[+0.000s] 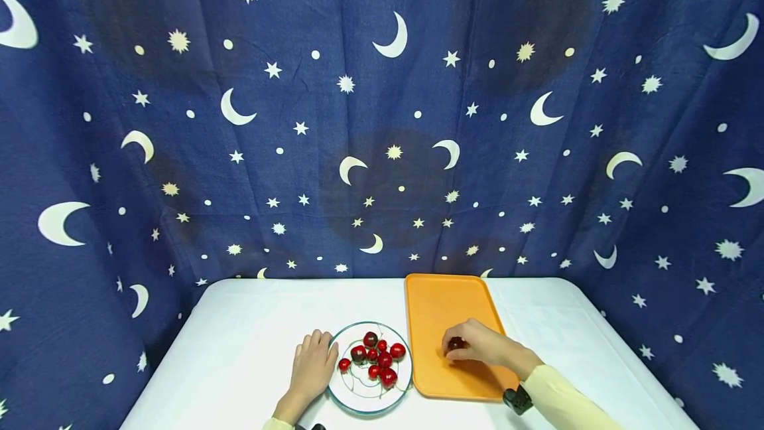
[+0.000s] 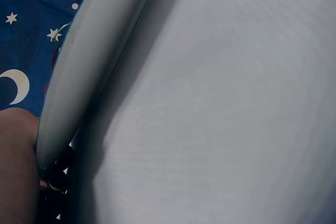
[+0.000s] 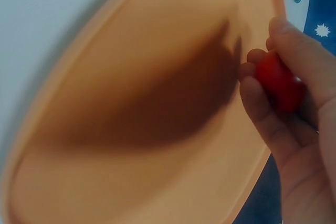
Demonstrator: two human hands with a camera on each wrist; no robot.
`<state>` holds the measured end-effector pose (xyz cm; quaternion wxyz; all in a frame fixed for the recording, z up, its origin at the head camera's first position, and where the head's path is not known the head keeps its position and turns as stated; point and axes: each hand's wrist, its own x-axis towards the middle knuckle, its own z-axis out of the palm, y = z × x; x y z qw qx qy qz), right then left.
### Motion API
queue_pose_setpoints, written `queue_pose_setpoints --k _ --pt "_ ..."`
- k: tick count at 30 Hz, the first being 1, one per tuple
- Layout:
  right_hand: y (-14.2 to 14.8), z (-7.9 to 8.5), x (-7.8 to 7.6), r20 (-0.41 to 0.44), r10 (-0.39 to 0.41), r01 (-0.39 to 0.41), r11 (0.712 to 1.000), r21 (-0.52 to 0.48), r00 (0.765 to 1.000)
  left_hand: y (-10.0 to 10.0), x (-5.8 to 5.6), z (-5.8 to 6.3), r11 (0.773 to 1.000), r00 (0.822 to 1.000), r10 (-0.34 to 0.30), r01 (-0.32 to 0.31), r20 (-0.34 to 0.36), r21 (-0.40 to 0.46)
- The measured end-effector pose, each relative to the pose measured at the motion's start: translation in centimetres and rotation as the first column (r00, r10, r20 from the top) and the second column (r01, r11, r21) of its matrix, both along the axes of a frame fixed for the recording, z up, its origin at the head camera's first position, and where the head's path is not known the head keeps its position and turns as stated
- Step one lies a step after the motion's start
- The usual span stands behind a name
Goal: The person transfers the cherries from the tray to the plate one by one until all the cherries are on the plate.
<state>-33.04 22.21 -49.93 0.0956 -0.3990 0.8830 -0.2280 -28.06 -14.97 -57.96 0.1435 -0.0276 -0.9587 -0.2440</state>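
A white plate with a thin dark rim (image 1: 370,405) stands on the table and carries several red and dark cherries (image 1: 384,359) with stems. My left hand (image 1: 312,365) rests at the plate's left edge, fingers extended and thumb against the rim. In the left wrist view the plate's outer side (image 2: 100,45) rises beside part of that hand (image 2: 17,166). Over the orange tray (image 1: 442,304), my right hand (image 1: 482,342) pinches a cherry (image 3: 281,82) between thumb and fingers. Its shadow falls on the tray's surface.
The orange tray lies just right of the plate, its raised lip close to the plate's rim. Both stand on a white-covered table (image 1: 251,324). A dark blue curtain (image 1: 382,111) with moons and stars hangs behind and on both sides.
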Motion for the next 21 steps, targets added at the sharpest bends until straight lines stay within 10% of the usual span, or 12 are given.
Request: queue_pose_setpoints --k 12,21 --pt "-1.5 0.1 0.0 -0.097 0.01 -0.004 0.998 0.062 0.995 0.1 0.1 -0.3 1.0 0.996 0.005 -0.007 -0.09 -0.02" --pt "-4.1 0.8 -0.5 -0.094 0.001 0.0 1.0 0.012 0.996 0.0 0.1 0.0 1.0 1.0 0.005 -0.005 -0.002 0.001"
